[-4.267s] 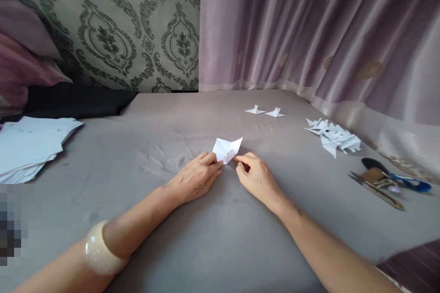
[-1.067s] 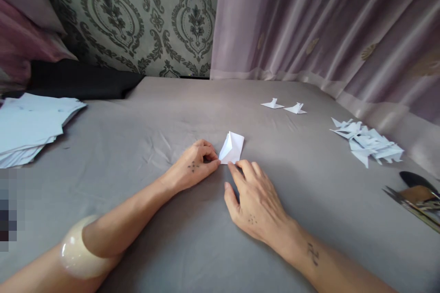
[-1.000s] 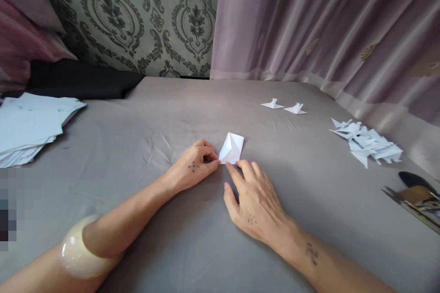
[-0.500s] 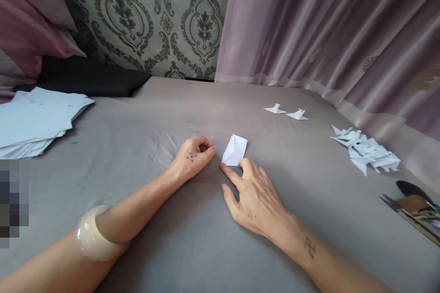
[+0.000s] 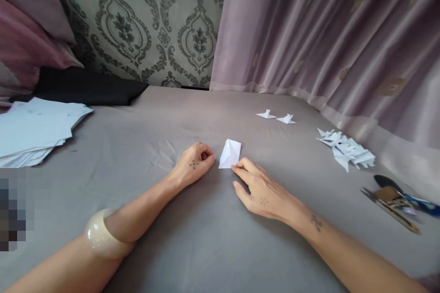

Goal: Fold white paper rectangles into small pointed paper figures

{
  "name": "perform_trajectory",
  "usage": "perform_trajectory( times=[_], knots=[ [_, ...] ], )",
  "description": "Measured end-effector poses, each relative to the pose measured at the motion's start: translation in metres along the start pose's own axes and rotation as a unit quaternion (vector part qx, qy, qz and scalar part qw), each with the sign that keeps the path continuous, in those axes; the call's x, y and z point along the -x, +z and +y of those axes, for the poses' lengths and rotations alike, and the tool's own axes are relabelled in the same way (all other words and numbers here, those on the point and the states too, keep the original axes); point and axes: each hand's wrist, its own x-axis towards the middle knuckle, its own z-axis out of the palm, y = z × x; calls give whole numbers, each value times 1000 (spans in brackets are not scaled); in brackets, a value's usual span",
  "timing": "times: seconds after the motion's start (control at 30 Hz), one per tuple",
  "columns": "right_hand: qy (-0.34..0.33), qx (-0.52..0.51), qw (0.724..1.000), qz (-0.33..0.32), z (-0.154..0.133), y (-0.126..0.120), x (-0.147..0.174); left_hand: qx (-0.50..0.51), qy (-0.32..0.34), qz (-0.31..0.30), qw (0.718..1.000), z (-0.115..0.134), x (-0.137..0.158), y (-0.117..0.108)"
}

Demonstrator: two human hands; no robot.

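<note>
A small folded white paper (image 5: 230, 153) lies on the grey cloth in the middle, with crease lines running across its face. My right hand (image 5: 259, 187) is just right of it, fingers stretched out and thumb apart, the fingertips at the paper's lower right corner. To the left of the paper rests my left hand (image 5: 195, 162), its fingers curled in and the thumb tip close to the paper's left edge; I see nothing in it. A cream bangle (image 5: 106, 233) circles my left forearm.
Two folded paper birds (image 5: 267, 114) stand farther back. At the right lie a heap of folded paper pieces (image 5: 347, 149) and several tools (image 5: 392, 201), scissors among them. A stack of white sheets (image 5: 37, 128) is at the left, before a black cloth (image 5: 89, 86).
My right hand has slid right along the paper's lower edge, from its left corner to its right corner. The left hand has hardly moved. The view has tilted up and turned slightly right.
</note>
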Motion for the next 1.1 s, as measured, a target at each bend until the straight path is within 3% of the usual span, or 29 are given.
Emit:
perform_trajectory(
  times=[0.27,0.4,0.5,0.7,0.87,0.97,1.1],
  knots=[
    [-3,-66,997,48,18,4,-2,-38,48,-4,998,3,2,-1],
    [68,-81,989,100,26,3,-7,-48,54,1,997,3,2,0],
    [82,-5,989,125,19,-2,-9,-47,69,2,997,2,2,2],
    [-31,182,982,47,-5,-7,-12,-55,107,10,993,-5,1,6],
    [-4,184,976,119,7,-1,-6,-76,149,9,986,-10,2,9],
    [18,106,982,153,23,2,-2,-123,213,46,968,-11,5,10],
    [7,-14,990,143,40,2,-3,-262,320,80,907,-5,12,9]
  ],
)
